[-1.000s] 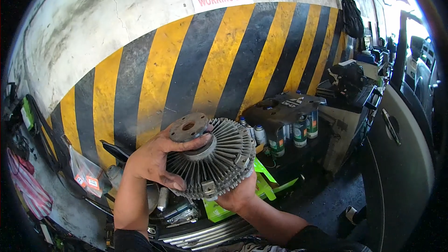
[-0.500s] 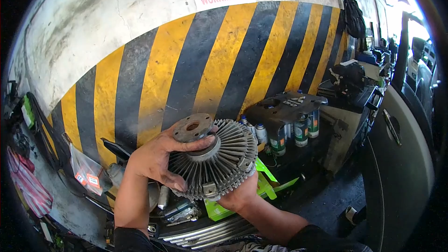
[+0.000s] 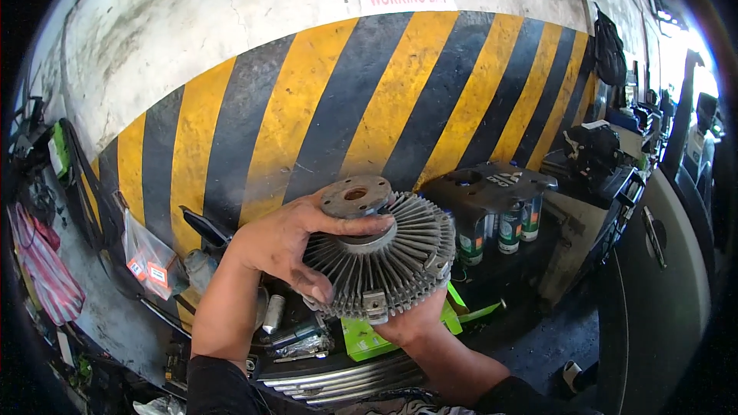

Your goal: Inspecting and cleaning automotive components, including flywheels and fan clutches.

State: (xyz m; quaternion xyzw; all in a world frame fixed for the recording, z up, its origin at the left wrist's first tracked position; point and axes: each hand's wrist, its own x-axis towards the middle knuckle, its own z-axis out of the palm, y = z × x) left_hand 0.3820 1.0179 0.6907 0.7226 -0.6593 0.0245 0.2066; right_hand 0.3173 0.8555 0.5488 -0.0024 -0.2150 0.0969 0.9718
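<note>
In the head view, the finned metal wheel [image 3: 392, 265] sits between both hands. The left hand [image 3: 278, 244] grips it from the left, one finger under the round flange [image 3: 355, 197], thumb against the fins. The right hand [image 3: 415, 320] lies beneath; its fingers are hidden, their pose impossible to tell.

The finned part [image 3: 388, 265] is dull grey. The wall [image 3: 369, 100] is off-white above slanted yellow and black stripes; a bag [image 3: 50, 269] is striped pink and white.
</note>
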